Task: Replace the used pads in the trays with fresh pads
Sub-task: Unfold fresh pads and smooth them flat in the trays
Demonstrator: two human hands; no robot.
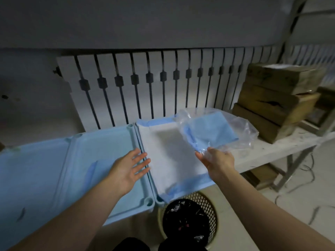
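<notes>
Left hand hovers empty, fingers spread wide, at the rim of the pale blue plastic tray mid-frame; right hand grips the clear plastic bag of folded blue pads (right of centre) over a white pad.

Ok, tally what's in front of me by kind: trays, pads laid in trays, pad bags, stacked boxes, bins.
Blue trays: 3
Pad laid in a tray: 1
Bag of fresh pads: 1
Stacked cardboard boxes: 3
Waste basket: 1
Total: 9
</notes>
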